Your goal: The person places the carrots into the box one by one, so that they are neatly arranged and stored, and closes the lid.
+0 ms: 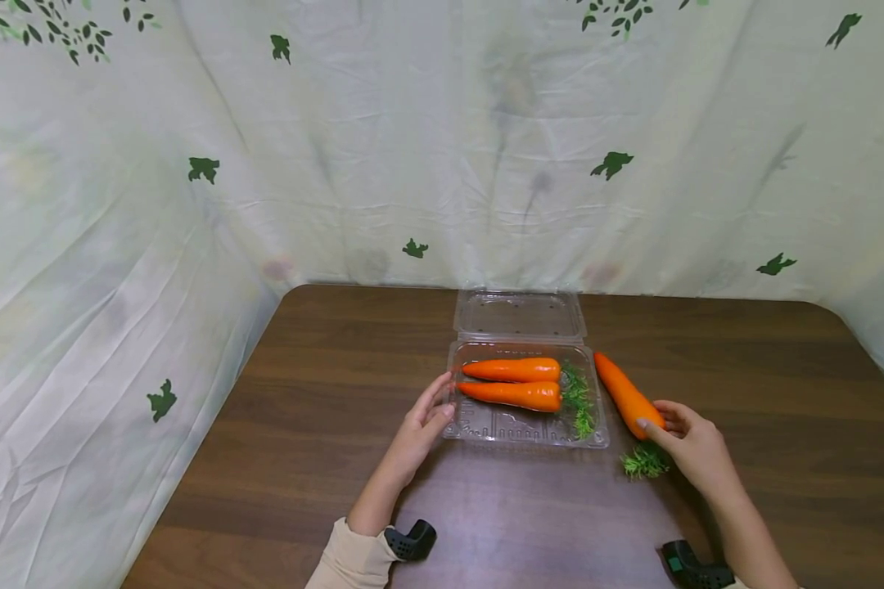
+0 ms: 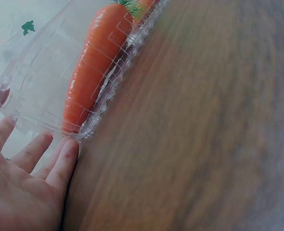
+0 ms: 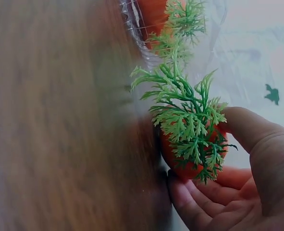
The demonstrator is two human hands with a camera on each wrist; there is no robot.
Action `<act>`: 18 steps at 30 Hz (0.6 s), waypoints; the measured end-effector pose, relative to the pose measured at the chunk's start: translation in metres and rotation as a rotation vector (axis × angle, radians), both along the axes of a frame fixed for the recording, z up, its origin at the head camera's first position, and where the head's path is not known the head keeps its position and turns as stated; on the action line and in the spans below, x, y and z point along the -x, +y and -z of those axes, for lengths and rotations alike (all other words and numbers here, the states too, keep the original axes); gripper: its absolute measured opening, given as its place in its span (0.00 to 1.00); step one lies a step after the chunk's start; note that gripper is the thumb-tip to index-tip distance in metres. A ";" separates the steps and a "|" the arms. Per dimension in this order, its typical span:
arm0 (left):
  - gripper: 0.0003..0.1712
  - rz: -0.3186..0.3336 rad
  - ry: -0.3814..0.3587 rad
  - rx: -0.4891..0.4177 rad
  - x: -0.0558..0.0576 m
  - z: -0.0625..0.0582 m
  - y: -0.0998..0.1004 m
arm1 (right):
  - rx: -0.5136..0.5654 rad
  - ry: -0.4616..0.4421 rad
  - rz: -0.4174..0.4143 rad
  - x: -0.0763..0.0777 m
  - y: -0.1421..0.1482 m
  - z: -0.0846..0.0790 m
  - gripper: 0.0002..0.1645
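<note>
A clear plastic clamshell box (image 1: 479, 429) sits on the table with its lid (image 1: 519, 315) folded back. Inside lie an upper carrot (image 1: 511, 370) and a lower carrot (image 1: 511, 396), side by side, tips left and green tops right. My left hand (image 1: 426, 421) rests its fingertips against the box's left end; in the left wrist view its fairly straight fingers (image 2: 65, 161) touch the end wall. To the right of the box, my right hand (image 1: 696, 448) grips a third carrot (image 1: 626, 393) near its thick end, thumb on one side. Its leafy top (image 3: 190, 120) hangs toward me.
The brown wooden table (image 1: 324, 393) reaches back to a pale curtain (image 1: 383, 147) with green leaf prints. Another curtain fold drapes along the left side. A black wrist camera (image 1: 411, 540) is strapped at the left cuff, another (image 1: 696, 564) at the right wrist.
</note>
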State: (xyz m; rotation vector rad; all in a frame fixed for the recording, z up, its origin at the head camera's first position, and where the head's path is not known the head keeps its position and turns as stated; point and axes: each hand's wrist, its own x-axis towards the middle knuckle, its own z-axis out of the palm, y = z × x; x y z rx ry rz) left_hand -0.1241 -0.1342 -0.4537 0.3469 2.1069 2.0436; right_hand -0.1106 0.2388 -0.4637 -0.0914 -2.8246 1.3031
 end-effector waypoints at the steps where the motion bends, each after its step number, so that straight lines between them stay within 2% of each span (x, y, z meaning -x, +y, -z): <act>1: 0.30 0.000 -0.001 0.001 0.000 0.000 0.000 | -0.008 -0.001 0.001 0.000 -0.001 -0.001 0.35; 6: 0.30 -0.002 0.004 0.001 0.000 0.000 0.000 | 0.005 0.024 0.008 -0.001 -0.003 -0.001 0.33; 11: 0.29 -0.006 0.009 -0.001 -0.001 0.000 0.000 | 0.052 0.080 0.050 -0.002 -0.004 -0.001 0.29; 15: 0.29 -0.004 0.010 -0.006 -0.001 0.000 0.000 | 0.117 0.108 0.096 -0.002 -0.004 -0.002 0.28; 18: 0.29 -0.001 0.008 -0.007 0.000 0.000 0.000 | 0.206 0.122 0.121 -0.003 -0.004 -0.003 0.28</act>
